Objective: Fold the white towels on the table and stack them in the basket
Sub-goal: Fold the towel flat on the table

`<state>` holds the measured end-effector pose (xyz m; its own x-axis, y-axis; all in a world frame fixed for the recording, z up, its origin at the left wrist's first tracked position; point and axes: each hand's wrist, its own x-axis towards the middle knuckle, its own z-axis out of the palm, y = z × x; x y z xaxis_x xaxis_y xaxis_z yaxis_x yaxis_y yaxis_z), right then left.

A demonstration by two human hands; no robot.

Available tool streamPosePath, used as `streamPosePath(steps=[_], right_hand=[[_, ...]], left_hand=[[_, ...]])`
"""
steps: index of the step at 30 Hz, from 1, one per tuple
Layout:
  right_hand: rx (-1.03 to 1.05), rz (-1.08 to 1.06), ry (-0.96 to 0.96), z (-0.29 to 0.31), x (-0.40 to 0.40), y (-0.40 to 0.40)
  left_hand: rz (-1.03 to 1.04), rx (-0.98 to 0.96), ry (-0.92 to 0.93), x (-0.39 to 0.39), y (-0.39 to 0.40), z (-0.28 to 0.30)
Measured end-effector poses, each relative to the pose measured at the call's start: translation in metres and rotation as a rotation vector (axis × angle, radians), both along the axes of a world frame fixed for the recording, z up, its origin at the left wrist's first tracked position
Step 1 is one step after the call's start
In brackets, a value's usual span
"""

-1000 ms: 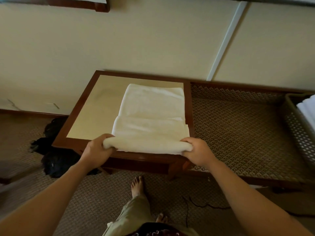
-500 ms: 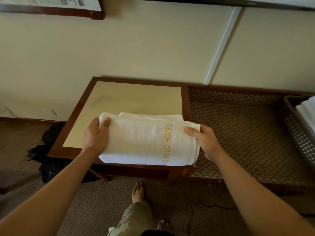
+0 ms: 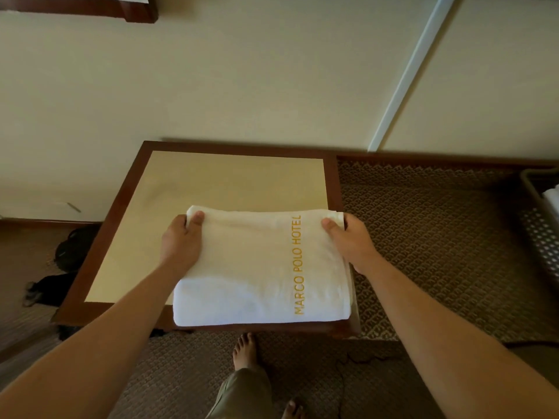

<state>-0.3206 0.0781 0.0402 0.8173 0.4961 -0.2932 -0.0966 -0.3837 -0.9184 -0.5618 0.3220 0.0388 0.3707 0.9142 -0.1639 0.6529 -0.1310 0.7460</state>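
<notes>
A folded white towel (image 3: 257, 267) with gold "MARCO POLO HOTEL" lettering lies on the near right part of the wooden table (image 3: 211, 182). My left hand (image 3: 181, 240) pinches its far left corner, thumb on top. My right hand (image 3: 348, 240) pinches the far right corner the same way. The towel's near edge hangs slightly over the table's front rim. At the far right edge of the view stands the perforated basket (image 3: 541, 234), with white towels (image 3: 552, 198) partly visible inside.
The table stands against a cream wall. Patterned brown carpet (image 3: 423, 252) stretches from the table to the basket. A dark bag (image 3: 72, 249) lies on the floor left of the table. My bare feet (image 3: 245, 352) are just below the table's front edge.
The towel's near half was lifted and folded away from me over the far half. Both hands moved from the near edge to the far corners, and the lettering now faces up.
</notes>
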Motion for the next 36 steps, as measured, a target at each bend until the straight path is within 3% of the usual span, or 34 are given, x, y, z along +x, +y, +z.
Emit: streamPosePath(steps=[4, 8, 11, 15, 20, 22, 25, 28, 29, 31, 34, 36], right_hand=[[-0.253, -0.015, -0.129, -0.030, 0.009, 0.024], [-0.248, -0.126, -0.273, -0.041, 0.003, 0.042], [-0.242, -0.211, -0.293, -0.046, 0.011, 0.058], [-0.305, -0.378, -0.227, -0.042, 0.023, 0.087], [-0.214, -0.719, 0.003, -0.031, 0.012, 0.117], [-0.274, -0.629, 0.113, -0.030, 0.007, 0.119], [-0.309, -0.213, 0.423, -0.013, -0.005, 0.111], [-0.704, 0.423, 0.624, 0.016, -0.014, 0.111], [-0.812, 0.542, 0.617, 0.020, -0.015, 0.120], [-0.819, 0.466, 0.434, 0.018, -0.013, 0.139], [-0.622, 0.207, 0.127, 0.008, -0.010, 0.170], [-0.570, 0.203, 0.078, 0.005, -0.018, 0.183]], left_hand=[[-0.021, -0.025, 0.140, 0.017, 0.013, -0.033], [-0.005, 0.113, 0.184, 0.038, 0.030, -0.043], [-0.107, 0.171, 0.253, 0.067, 0.061, -0.040], [-0.173, 0.251, 0.314, 0.125, 0.101, -0.016], [-0.137, 0.377, 0.074, 0.120, 0.074, 0.010], [-0.081, 0.267, 0.031, 0.099, 0.056, 0.008], [0.060, -0.066, 0.061, 0.067, 0.046, -0.003], [0.160, -0.302, 0.042, 0.051, 0.050, -0.005], [0.147, -0.329, 0.044, 0.046, 0.059, -0.006], [0.093, -0.376, 0.072, 0.043, 0.075, -0.009], [0.017, -0.455, 0.087, 0.043, 0.098, -0.011], [0.002, -0.460, 0.065, 0.049, 0.109, -0.008]])
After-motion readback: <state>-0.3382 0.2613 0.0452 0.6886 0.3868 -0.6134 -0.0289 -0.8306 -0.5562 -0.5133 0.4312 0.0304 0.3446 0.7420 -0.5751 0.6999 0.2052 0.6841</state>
